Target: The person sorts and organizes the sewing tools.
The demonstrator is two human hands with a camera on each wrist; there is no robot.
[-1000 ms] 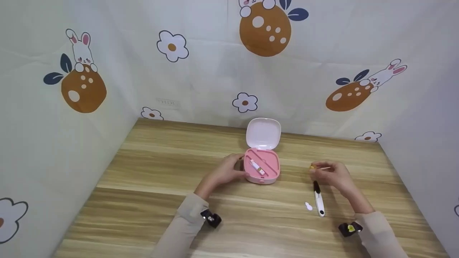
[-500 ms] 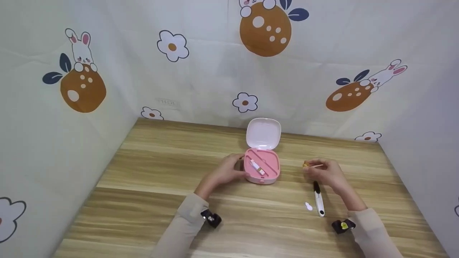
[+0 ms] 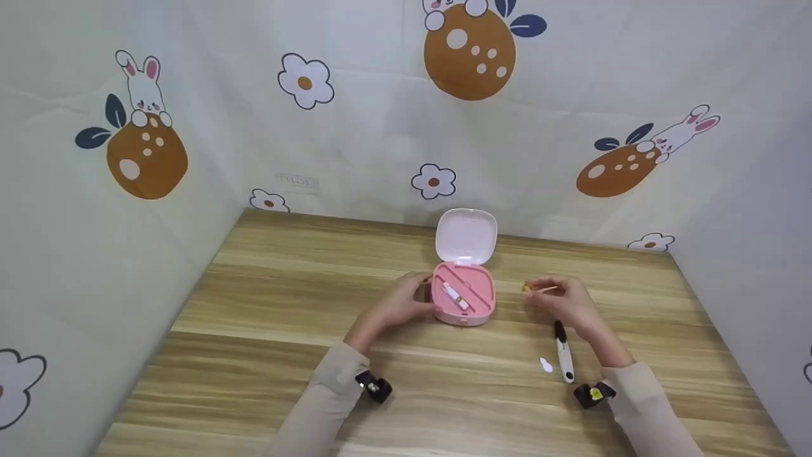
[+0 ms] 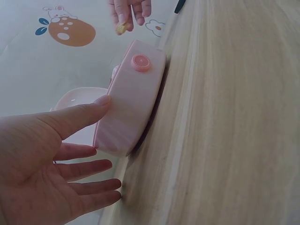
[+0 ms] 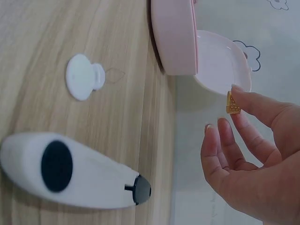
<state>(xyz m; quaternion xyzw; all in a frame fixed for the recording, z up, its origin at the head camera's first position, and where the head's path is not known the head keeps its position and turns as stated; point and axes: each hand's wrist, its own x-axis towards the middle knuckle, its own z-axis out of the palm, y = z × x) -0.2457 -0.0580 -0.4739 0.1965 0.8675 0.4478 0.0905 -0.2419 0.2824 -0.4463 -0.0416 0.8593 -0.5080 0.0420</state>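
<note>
A pink box [image 3: 463, 319] stands on the table with its white lid raised, and a small white tube [image 3: 455, 296] with coloured markings lies in its pink tray. My left hand [image 3: 399, 303] is at the box's left side. In the left wrist view, the thumb touches the front face near the corner and the other fingers are extended and spread. To the right of the box, my right hand [image 3: 564, 301] pinches a gold dimpled thimble [image 5: 232, 104] between thumb and index finger, above the table, the remaining fingers loosely bent.
White thread snips [image 3: 564, 362] with a black end lie on the table, in front of the right hand. Beside them is a white needle threader [image 3: 546, 365] with a fine wire loop. Patterned cloth walls [image 3: 355, 139] enclose the table's back and sides.
My right hand has moved left toward the box, carrying the thimble. The left hand, box, snips and needle threader have stayed in place.
</note>
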